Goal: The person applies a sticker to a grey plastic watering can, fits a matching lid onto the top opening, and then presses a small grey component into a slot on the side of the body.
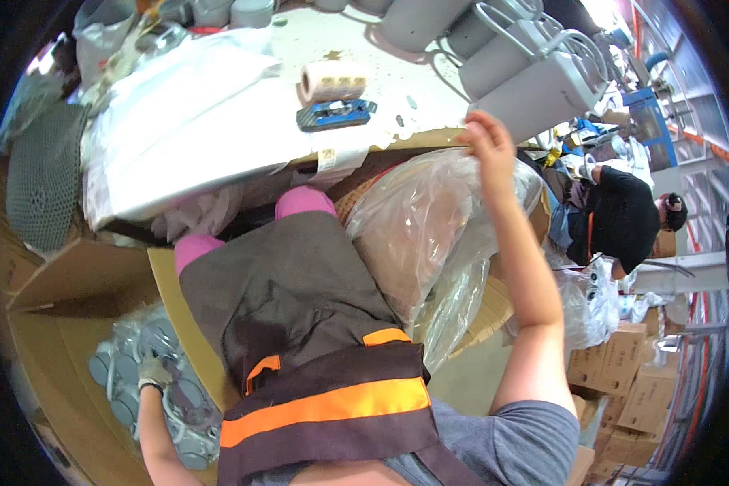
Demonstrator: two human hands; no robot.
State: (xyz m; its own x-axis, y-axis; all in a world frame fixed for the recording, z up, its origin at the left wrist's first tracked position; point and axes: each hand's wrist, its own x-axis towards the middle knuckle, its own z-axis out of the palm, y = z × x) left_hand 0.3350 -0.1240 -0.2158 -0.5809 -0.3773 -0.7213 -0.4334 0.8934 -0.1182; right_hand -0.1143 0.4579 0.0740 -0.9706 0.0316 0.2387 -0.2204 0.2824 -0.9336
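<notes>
My left hand (154, 373), in a pale work glove, is down inside an open cardboard box at the left. It lies among grey plastic parts (190, 394) with round ends and tube-like pieces. Its fingertips merge with the parts, so its grip does not show. My bare right hand (492, 150) is raised at the front edge of the worktable, fingers apart and slightly bent, with nothing in it. Just beyond it, a grey container (535, 91) with a looped handle leans on the table. Whether the fingertips touch that container I cannot make out.
White sheeting (182, 121) covers the table's left part. A label roll (333, 82) and a blue-black tool (336, 115) lie mid-table. A see-through plastic bag (421, 235) lines a container by my knees. The cardboard box wall (188, 324) stands at my left. A co-worker (624, 215) is at the right.
</notes>
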